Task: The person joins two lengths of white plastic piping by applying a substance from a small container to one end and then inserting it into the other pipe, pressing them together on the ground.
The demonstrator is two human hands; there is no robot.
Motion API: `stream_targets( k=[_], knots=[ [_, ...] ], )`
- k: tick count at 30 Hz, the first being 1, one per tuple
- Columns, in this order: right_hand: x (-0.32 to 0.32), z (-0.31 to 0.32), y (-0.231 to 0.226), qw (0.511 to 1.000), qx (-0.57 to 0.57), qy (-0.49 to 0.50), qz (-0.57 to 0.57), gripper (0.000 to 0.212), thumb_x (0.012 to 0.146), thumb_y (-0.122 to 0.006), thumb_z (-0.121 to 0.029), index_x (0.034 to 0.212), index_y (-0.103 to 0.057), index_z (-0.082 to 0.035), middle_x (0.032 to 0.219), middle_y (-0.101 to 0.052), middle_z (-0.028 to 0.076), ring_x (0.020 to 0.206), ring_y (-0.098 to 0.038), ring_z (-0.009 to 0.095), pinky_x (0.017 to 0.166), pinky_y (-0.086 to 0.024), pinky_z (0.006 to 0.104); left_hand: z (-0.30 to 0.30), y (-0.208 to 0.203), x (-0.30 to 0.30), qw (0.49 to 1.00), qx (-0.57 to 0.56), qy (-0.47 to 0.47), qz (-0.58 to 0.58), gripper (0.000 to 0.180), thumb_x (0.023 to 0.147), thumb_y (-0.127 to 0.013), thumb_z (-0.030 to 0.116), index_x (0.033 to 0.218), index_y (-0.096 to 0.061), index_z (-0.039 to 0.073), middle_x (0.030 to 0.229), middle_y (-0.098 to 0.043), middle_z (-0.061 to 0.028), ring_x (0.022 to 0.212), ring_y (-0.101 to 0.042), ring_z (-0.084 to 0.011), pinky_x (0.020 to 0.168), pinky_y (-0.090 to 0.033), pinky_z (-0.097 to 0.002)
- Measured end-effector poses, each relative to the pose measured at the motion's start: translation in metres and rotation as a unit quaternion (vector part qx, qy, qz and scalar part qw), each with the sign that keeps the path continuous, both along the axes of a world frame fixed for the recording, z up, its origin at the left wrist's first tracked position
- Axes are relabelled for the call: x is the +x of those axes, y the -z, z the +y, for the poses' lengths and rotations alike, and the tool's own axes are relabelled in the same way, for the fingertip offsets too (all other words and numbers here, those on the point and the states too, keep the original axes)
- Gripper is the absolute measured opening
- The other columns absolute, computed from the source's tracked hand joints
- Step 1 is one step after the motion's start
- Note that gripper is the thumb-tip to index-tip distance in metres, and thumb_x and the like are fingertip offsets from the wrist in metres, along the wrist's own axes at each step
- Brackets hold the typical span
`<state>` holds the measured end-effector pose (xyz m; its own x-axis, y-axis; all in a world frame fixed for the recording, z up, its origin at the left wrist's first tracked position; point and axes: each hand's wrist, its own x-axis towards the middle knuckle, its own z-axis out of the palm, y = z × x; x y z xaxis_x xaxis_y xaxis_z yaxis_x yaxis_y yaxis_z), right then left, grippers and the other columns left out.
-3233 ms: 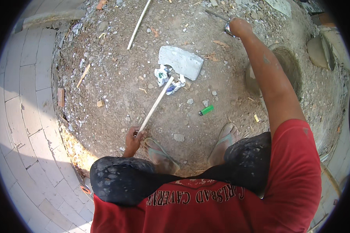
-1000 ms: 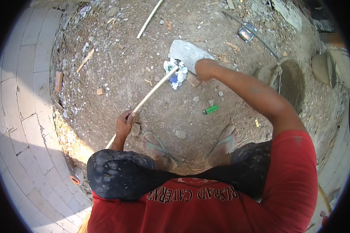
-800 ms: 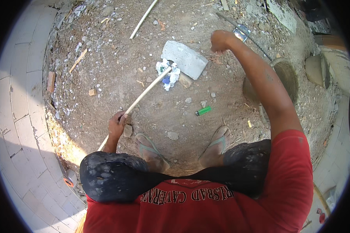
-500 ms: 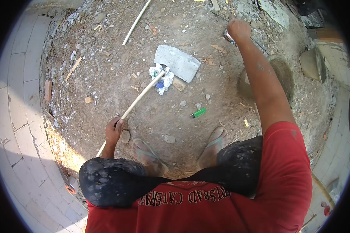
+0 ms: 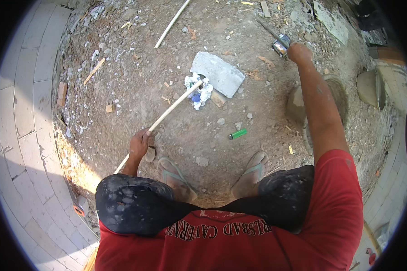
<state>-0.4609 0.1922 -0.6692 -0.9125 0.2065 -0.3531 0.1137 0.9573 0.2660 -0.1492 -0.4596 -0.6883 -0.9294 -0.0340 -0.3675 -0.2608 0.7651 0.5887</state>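
pale pole [image 5: 172,109], on the near left side of the concrete block [image 5: 224,72], is pinched between the thumb and fingers of the left hand [image 5: 139,143], its lower part passing beneath the forearm. sandalled feet [image 5: 174,178] are planted on the block's near side, and a green lighter [image 5: 238,134] is seen between them and the block. the pole's far tip is seen over crumpled white plastic [image 5: 204,95], just beside the block's near left edge. to the block's right, a round grey vessel [image 5: 296,106] is partly covered by the right forearm. beyond the block to the right, the fingers of the right hand [image 5: 299,53] are curled at a dark rod [image 5: 267,29]; whether it is gripped cannot be told. a small packet [image 5: 279,49] is crossed by that rod. beyond the block to the left, a second stick [image 5: 172,23] is laid on the ground.
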Motion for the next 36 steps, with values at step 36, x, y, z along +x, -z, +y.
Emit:
stream_targets(
  k=[36],
  knots=[
    [-0.023, -0.035, 0.059, 0.976, -0.166, -0.093, 0.109, 0.040, 0.106, -0.030, -0.017, 0.138, -0.050, -0.002, 0.115, -0.068, 0.030, 0.109, -0.067, 0.045, 0.092, -0.054, 0.0521, 0.019, 0.013, -0.001, 0.995, 0.078, -0.065, -0.014, 0.047, 0.086, -0.080, 0.011, 0.128, -0.060, 0.005, 0.111, -0.070, -0.0143, 0.104, -0.069, -0.0250, 0.091, -0.054, -0.0359]
  ],
)
